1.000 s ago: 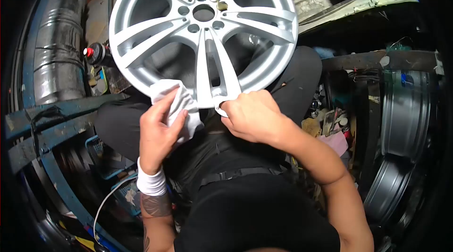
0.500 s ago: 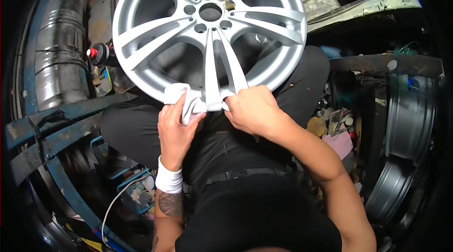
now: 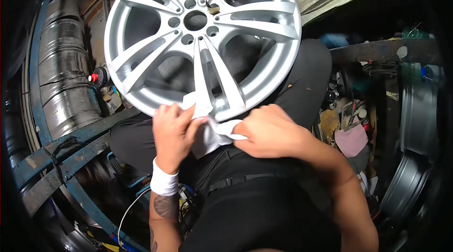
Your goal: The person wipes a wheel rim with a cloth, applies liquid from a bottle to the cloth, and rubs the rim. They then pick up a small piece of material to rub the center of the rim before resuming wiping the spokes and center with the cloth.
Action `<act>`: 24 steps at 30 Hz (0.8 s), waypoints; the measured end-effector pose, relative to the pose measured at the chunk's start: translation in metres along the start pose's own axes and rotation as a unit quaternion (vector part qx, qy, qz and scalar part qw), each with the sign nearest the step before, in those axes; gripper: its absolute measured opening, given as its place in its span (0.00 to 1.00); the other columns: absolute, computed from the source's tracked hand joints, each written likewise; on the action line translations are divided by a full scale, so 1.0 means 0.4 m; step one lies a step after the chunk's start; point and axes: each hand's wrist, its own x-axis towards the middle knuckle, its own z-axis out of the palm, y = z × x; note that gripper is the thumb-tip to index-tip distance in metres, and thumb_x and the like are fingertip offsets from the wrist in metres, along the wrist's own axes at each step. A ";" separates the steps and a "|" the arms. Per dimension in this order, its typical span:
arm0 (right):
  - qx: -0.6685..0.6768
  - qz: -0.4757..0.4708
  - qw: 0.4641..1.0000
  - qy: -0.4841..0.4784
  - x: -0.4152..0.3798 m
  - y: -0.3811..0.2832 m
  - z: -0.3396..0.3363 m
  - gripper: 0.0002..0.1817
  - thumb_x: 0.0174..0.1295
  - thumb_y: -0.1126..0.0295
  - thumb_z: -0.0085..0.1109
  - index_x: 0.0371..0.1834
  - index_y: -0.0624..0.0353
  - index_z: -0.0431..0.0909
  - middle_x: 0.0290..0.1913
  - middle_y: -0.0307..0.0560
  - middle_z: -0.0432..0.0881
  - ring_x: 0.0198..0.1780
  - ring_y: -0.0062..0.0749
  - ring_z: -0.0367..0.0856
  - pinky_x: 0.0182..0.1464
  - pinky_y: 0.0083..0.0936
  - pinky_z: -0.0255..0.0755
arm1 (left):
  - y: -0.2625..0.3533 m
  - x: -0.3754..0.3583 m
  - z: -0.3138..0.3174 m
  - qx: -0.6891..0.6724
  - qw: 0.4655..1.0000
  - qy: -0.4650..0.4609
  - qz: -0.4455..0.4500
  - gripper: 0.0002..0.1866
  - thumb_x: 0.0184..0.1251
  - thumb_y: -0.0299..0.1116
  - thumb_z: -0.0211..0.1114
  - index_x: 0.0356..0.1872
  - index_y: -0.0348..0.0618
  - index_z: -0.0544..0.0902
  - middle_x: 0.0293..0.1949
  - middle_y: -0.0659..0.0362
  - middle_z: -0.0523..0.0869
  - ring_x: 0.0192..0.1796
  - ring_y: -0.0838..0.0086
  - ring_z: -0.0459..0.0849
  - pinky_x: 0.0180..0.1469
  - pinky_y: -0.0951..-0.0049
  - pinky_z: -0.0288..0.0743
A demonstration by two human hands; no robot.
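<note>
A silver alloy wheel rim (image 3: 207, 70) rests in front of my knees, its spoked face turned up toward me. My left hand (image 3: 173, 132) pinches a white cloth (image 3: 210, 139) at the near edge of the rim. The cloth's other end is gripped in the closed fist of my right hand (image 3: 271, 132), just below the rim's edge. Between the hands the cloth is stretched and bunched, partly lying over the base of the nearest spoke. A small brownish piece (image 3: 213, 9) sits in one bolt hole near the hub.
Stacked metal rims (image 3: 68, 63) stand at the left behind a blue metal frame (image 3: 71, 143). More rims (image 3: 417, 115) stack at the right. A black bottle with a red cap (image 3: 99, 77) is left of the wheel. A pink cloth (image 3: 351, 140) lies among clutter at the right.
My right hand has moved down and right, off the spoke, pulling the cloth out between both hands. The view has shifted, and the rim appears slightly farther left.
</note>
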 end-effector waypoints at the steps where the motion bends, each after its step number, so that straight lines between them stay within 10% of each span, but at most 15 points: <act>1: 0.026 0.004 1.000 -0.013 -0.029 0.015 -0.023 0.12 0.58 0.60 0.64 0.28 0.58 0.85 0.22 0.59 0.83 0.28 0.55 0.87 0.34 0.45 0.79 | 0.022 0.028 0.029 0.001 0.998 0.016 0.057 0.17 0.62 0.48 0.73 0.42 0.47 0.91 0.26 0.58 0.78 0.35 0.62 0.76 0.41 0.59 0.66; 5: 0.059 0.146 0.964 0.212 -0.068 0.149 -0.103 0.13 0.61 0.62 0.61 0.28 0.61 0.83 0.23 0.62 0.81 0.30 0.60 0.85 0.34 0.47 0.77 | 0.124 0.067 0.076 0.142 0.985 -0.091 0.047 0.20 0.66 0.53 0.69 0.28 0.45 0.85 0.19 0.58 0.82 0.28 0.62 0.82 0.40 0.60 0.66; 9: 0.034 0.055 0.927 0.369 -0.001 0.235 -0.176 0.14 0.63 0.63 0.60 0.28 0.66 0.80 0.25 0.66 0.80 0.30 0.63 0.83 0.34 0.49 0.75 | 0.155 0.002 0.026 0.135 0.987 -0.083 0.016 0.13 0.63 0.43 0.74 0.33 0.45 0.85 0.20 0.59 0.82 0.27 0.64 0.82 0.38 0.61 0.65; 18: 0.012 -0.067 0.934 0.350 0.193 0.335 -0.233 0.14 0.63 0.62 0.60 0.41 0.62 0.86 0.27 0.64 0.83 0.34 0.61 0.85 0.40 0.45 0.78 | 0.060 -0.120 -0.079 -0.062 0.966 -0.047 -0.247 0.11 0.60 0.34 0.75 0.35 0.37 0.87 0.25 0.47 0.81 0.31 0.51 0.79 0.36 0.58 0.72; 24: 0.206 -0.059 0.934 0.287 0.134 0.282 -0.052 0.14 0.61 0.64 0.61 0.30 0.67 0.80 0.27 0.64 0.81 0.33 0.63 0.83 0.36 0.48 0.76 | 0.158 0.076 0.028 0.059 0.988 -0.139 -0.038 0.11 0.62 0.36 0.74 0.42 0.42 0.87 0.22 0.53 0.83 0.26 0.55 0.84 0.32 0.60 0.74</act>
